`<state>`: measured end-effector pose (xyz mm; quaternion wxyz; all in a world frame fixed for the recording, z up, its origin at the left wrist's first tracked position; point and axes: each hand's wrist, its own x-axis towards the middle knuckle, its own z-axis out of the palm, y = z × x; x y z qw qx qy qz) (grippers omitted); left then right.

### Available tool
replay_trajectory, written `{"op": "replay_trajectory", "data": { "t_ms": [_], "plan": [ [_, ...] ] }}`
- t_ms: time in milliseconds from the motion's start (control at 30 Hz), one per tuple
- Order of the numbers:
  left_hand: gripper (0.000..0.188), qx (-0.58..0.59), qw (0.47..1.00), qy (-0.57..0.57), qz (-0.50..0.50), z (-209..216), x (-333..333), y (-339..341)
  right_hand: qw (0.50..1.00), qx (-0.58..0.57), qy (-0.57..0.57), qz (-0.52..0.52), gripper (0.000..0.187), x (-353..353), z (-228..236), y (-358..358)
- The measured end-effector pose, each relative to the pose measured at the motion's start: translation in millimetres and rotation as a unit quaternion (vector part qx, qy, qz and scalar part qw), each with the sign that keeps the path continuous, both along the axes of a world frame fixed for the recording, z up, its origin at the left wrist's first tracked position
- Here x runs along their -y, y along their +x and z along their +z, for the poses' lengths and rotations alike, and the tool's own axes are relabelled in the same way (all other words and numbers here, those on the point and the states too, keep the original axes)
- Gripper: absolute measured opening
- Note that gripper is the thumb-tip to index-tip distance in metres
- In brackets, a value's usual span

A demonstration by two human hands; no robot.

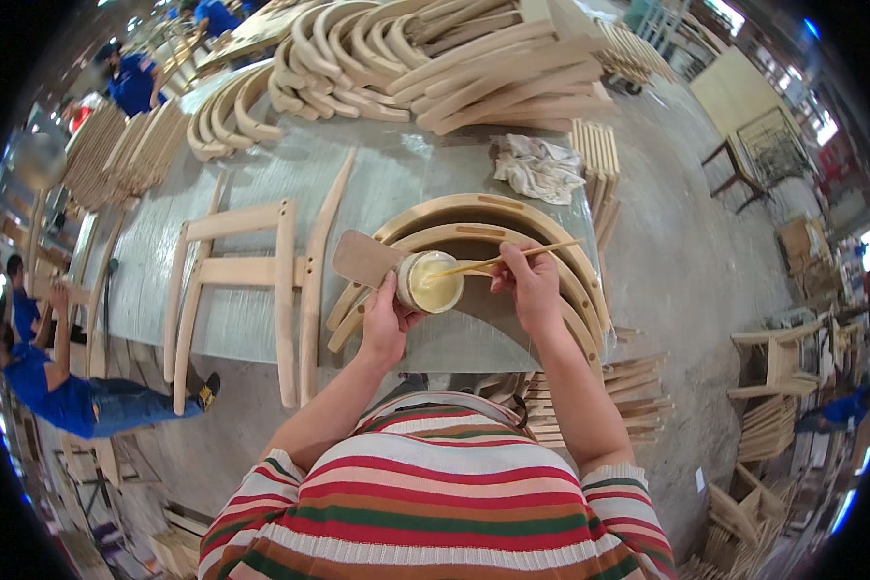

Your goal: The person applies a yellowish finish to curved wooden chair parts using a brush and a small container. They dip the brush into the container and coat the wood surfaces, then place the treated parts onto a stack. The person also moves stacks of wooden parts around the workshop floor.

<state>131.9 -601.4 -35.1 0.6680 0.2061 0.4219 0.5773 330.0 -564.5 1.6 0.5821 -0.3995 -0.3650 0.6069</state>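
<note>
Left hand [385, 324] grips a small glue pot [429, 282] steady above curved wooden rails [474, 224], while right hand [529, 285], fingers pinched, dips a thin stick [498, 261] into it.

bare tabletop [396, 174] ahead — curved rails [474, 217] crowd near

No printed packages, signs or screens show anywhere in the frame. The only container is a small round cup of pale yellow paste [429, 282], just right of the frame's centre, its rim cream-coloured and its side bare of any label that can be made out. A tiny white rectangular tag or scrap [700, 479] lies on the grey floor at the lower right; it is too small to tell more.
</note>
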Motion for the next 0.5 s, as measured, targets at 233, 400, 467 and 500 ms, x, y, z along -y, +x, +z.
{"op": "replay_trajectory", "data": {
  "t_ms": [233, 400, 467, 500],
  "plan": [
    [0.034, 0.034, 0.997, 0.023, -0.071, 0.2, -37.6, 33.9, 0.971, -0.189, -0.124, -0.085, 0.005, 17.3, -18.7, 46.3],
    [0.034, 0.038, 0.991, 0.001, -0.128, -2.7, -58.5, 76.4, 0.955, -0.207, -0.136, -0.161, 0.012, 18.1, -39.6, 63.3],
    [0.034, 0.041, 0.988, -0.011, -0.148, -3.4, -62.3, 86.7, 0.950, -0.195, -0.134, -0.204, 0.018, 16.9, -40.2, 74.9],
    [0.034, 0.045, 0.986, -0.017, -0.159, -3.4, -64.1, 91.0, 0.946, -0.184, -0.130, -0.232, 0.018, 17.7, -36.7, 87.2]
  ]
}}
